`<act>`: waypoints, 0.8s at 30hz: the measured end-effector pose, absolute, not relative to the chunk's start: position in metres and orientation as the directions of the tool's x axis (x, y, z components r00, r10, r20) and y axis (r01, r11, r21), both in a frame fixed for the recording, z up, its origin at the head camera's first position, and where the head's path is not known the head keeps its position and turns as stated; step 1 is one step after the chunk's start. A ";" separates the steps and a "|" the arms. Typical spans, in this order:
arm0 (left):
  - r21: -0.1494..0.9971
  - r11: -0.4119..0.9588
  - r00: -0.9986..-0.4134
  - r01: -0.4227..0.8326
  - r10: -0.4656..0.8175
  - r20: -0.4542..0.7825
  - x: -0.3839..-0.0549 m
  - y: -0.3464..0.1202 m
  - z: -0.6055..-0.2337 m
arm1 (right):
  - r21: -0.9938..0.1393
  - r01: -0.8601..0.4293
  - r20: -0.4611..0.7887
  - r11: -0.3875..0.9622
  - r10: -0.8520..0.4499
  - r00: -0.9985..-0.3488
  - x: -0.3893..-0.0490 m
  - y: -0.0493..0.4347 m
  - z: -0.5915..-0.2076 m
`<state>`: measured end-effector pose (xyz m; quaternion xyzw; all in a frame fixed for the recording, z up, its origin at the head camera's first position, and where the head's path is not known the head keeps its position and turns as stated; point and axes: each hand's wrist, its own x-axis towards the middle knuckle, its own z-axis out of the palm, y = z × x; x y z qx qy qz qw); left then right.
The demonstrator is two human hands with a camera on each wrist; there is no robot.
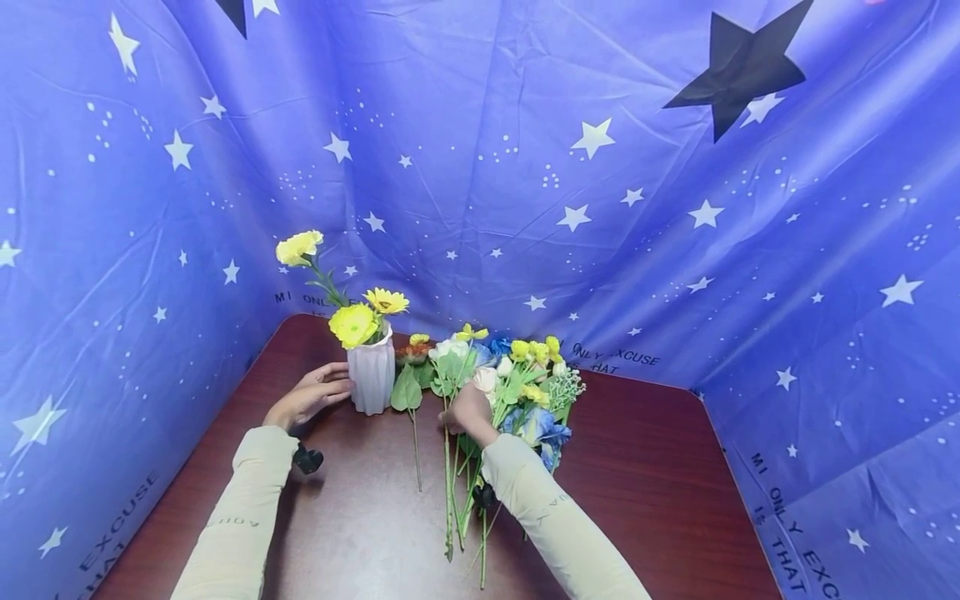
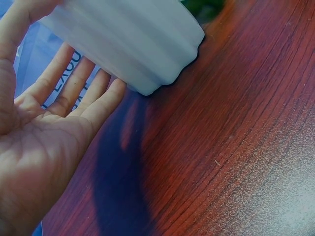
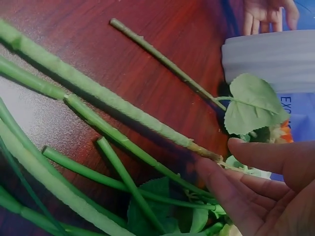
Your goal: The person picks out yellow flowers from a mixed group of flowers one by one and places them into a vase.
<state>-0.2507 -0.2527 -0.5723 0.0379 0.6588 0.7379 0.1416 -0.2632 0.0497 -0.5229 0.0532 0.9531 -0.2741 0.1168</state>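
A pale ribbed vase [image 1: 371, 375] stands upright, holding yellow flowers [image 1: 354, 325]. My left hand [image 1: 318, 393] touches its left side; in the left wrist view the fingers [image 2: 101, 101] extend along the vase wall. Beside a pile of artificial flowers [image 1: 536, 383], my right hand [image 1: 472, 412] reaches over the stems. A thick green stem [image 3: 108, 101] passes between the thumb and index finger in the right wrist view, with a gap at the thumb tip. The flower head on this stem cannot be told for certain; white blooms [image 1: 450, 348] lie at its upper end.
Between vase and pile lies a leafy stem [image 1: 416, 450] with an orange flower [image 1: 412, 350]. Blue flowers [image 1: 551, 433] lie at the pile's right. The dark red table [image 1: 637, 467] is bordered by a blue star-patterned cloth [image 1: 465, 167].
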 end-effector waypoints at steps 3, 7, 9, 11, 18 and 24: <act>0.983 -0.087 -0.957 -0.159 0.258 -0.132 -0.251 -0.252 -0.573 | -0.499 0.169 -0.245 0.850 0.048 -0.968 -0.264 0.049 -0.526; 0.984 -0.085 -0.958 -0.157 0.255 -0.131 -0.251 -0.252 -0.573 | -0.477 0.174 -0.223 0.862 0.073 -0.972 -0.266 0.047 -0.532; 0.984 -0.085 -0.958 -0.158 0.254 -0.132 -0.251 -0.252 -0.573 | -0.466 0.185 -0.215 0.865 0.091 -0.972 -0.266 0.045 -0.534; 0.984 -0.083 -0.958 -0.160 0.252 -0.135 -0.251 -0.252 -0.574 | -0.468 0.203 -0.223 0.860 0.107 -0.969 -0.267 0.044 -0.536; 0.984 -0.080 -0.958 -0.161 0.252 -0.137 -0.251 -0.252 -0.575 | -0.507 0.221 -0.225 0.833 0.119 -0.967 -0.266 0.041 -0.535; 0.984 -0.073 -0.960 -0.164 0.243 -0.142 -0.252 -0.253 -0.576 | -0.516 0.217 -0.228 0.829 0.111 -0.967 -0.266 0.042 -0.531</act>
